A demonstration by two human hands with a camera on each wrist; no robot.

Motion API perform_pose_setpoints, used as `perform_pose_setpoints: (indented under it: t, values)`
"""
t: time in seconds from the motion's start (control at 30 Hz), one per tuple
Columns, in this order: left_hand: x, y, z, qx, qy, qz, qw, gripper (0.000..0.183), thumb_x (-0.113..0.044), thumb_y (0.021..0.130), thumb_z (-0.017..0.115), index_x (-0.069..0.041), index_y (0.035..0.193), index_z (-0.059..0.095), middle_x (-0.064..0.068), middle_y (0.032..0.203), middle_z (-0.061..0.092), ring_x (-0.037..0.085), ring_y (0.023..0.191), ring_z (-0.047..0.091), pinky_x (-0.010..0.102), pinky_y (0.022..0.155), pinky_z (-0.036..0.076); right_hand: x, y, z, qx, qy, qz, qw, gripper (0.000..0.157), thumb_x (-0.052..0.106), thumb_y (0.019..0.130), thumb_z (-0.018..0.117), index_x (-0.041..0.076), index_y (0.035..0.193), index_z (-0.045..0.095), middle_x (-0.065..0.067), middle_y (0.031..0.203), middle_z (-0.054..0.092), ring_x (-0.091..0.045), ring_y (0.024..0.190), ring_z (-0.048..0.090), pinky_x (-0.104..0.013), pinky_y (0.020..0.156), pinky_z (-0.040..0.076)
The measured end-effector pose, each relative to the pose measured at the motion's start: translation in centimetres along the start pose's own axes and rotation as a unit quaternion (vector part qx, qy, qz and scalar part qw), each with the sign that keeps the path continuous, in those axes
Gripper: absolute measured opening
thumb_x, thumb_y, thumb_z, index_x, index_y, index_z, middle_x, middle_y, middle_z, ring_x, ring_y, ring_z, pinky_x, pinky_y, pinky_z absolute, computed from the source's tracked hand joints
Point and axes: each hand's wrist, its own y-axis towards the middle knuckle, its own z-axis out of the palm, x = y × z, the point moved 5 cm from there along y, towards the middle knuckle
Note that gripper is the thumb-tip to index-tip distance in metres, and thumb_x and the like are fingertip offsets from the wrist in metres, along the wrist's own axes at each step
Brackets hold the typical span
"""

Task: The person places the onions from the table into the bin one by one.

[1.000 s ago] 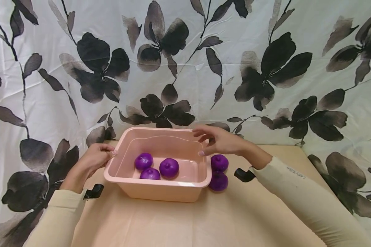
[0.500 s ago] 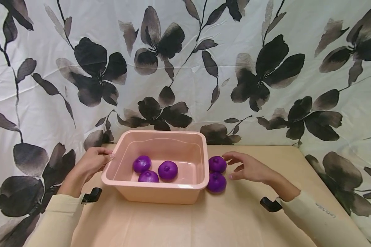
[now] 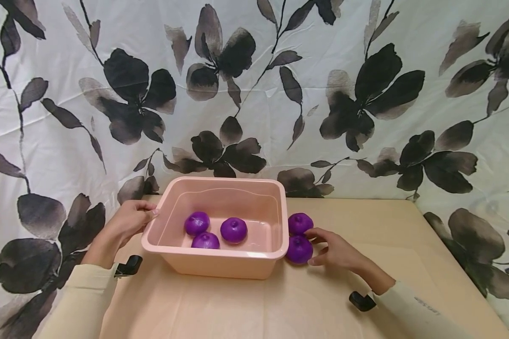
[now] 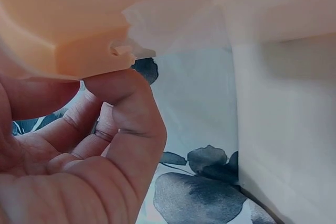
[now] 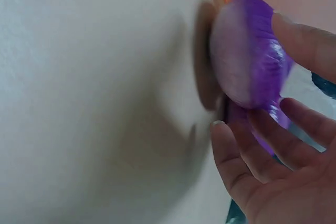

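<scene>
My left hand pinches the left rim of a pink plastic basin. In the left wrist view, thumb and bent forefinger meet at the rim's underside. Three round, shiny purple balls with small nubs on top lie inside the basin. Two more sit outside by its right wall, a rear ball and a front ball. My right hand is at the front ball's right side. The right wrist view shows that ball half pale, half purple, with thumb and spread fingers around it.
The basin stands on a light tan table. Behind the table hangs a white cloth with dark flower prints. A black wrist camera sits at the right sleeve, another camera at the left.
My right hand has left the basin's right rim, swung right, then come down and left to the front purple ball. The left hand keeps its hold on the rim.
</scene>
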Motion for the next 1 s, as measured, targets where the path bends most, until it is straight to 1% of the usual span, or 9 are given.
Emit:
perform_pose_setpoints:
  t: [0.1, 0.27, 0.4, 0.5, 0.63, 0.73, 0.8, 1.0]
  values:
    - [0.2, 0.0, -0.1, -0.002, 0.000, 0.001, 1.0000, 0.039, -0.015, 0.105, 0.055, 0.013, 0.131, 0.057, 0.020, 0.116, 0.061, 0.017, 0.091, 0.062, 0.025, 0.075, 0.057, -0.2, 0.3, 0.6, -0.008, 0.006, 0.005, 1.000, 0.077, 0.016, 0.076, 0.091, 0.003, 0.143, 0.055, -0.020, 0.140, 0.060, -0.040, 0.127, 0.058, -0.049, 0.096, 0.059]
    - [0.5, -0.1, 0.0, 0.002, -0.010, 0.002, 0.9999, 0.037, -0.014, 0.105, 0.055, 0.014, 0.130, 0.056, 0.017, 0.112, 0.062, 0.014, 0.089, 0.062, 0.024, 0.074, 0.057, -0.5, 0.8, 1.5, -0.007, 0.029, 0.014, 0.999, 0.078, 0.014, 0.075, 0.092, 0.004, 0.143, 0.054, -0.020, 0.138, 0.060, -0.038, 0.124, 0.059, -0.049, 0.097, 0.057]
    - [0.2, -0.1, 0.1, 0.001, -0.018, 0.009, 0.9998, 0.037, -0.013, 0.105, 0.055, 0.015, 0.129, 0.056, 0.017, 0.112, 0.062, 0.014, 0.088, 0.062, 0.024, 0.074, 0.057, -0.8, 1.1, 2.0, -0.013, 0.037, 0.018, 0.999, 0.082, 0.015, 0.074, 0.094, 0.006, 0.145, 0.053, -0.022, 0.142, 0.057, -0.039, 0.124, 0.059, -0.050, 0.099, 0.057]
    - [0.1, -0.1, 0.0, 0.000, -0.018, 0.009, 0.9998, 0.036, -0.013, 0.105, 0.055, 0.015, 0.129, 0.056, 0.017, 0.111, 0.062, 0.014, 0.088, 0.062, 0.025, 0.074, 0.058, -1.1, 1.3, 2.5, -0.015, 0.031, 0.019, 0.999, 0.087, 0.018, 0.073, 0.095, 0.006, 0.148, 0.051, -0.024, 0.146, 0.055, -0.041, 0.126, 0.058, -0.051, 0.099, 0.057]
    - [0.1, 0.0, 0.1, 0.004, -0.020, 0.006, 0.9998, 0.036, -0.012, 0.105, 0.055, 0.015, 0.129, 0.056, 0.014, 0.109, 0.063, 0.012, 0.087, 0.062, 0.026, 0.074, 0.058, -1.4, 1.4, 3.1, -0.022, 0.020, 0.033, 0.999, 0.091, 0.021, 0.070, 0.097, 0.008, 0.148, 0.051, -0.021, 0.145, 0.057, -0.039, 0.126, 0.058, -0.051, 0.099, 0.057]
    - [0.0, 0.1, 0.1, 0.003, -0.022, 0.011, 0.9997, 0.036, -0.012, 0.105, 0.054, 0.015, 0.129, 0.056, 0.014, 0.108, 0.063, 0.012, 0.086, 0.062, 0.025, 0.073, 0.058, -1.5, 1.5, 3.3, -0.032, 0.016, 0.038, 0.999, 0.091, 0.023, 0.067, 0.099, 0.009, 0.145, 0.054, -0.019, 0.142, 0.059, -0.036, 0.123, 0.060, -0.051, 0.097, 0.057]
    - [-0.1, 0.1, 0.0, 0.001, -0.023, 0.013, 0.9996, 0.036, -0.012, 0.105, 0.054, 0.015, 0.129, 0.056, 0.014, 0.109, 0.063, 0.012, 0.086, 0.062, 0.024, 0.073, 0.058, -1.4, 1.5, 3.3, -0.038, 0.013, 0.037, 0.998, 0.090, 0.024, 0.067, 0.099, 0.009, 0.144, 0.056, -0.018, 0.138, 0.061, -0.033, 0.119, 0.061, -0.048, 0.095, 0.058]
    - [-0.1, -0.1, 0.0, 0.003, -0.023, 0.008, 0.9997, 0.036, -0.011, 0.105, 0.053, 0.015, 0.130, 0.055, 0.016, 0.111, 0.062, 0.012, 0.087, 0.062, 0.024, 0.074, 0.058, -1.3, 1.1, 2.7, -0.046, 0.016, 0.034, 0.998, 0.084, 0.023, 0.064, 0.100, 0.008, 0.137, 0.062, -0.016, 0.128, 0.067, -0.025, 0.104, 0.064, -0.032, 0.084, 0.057]
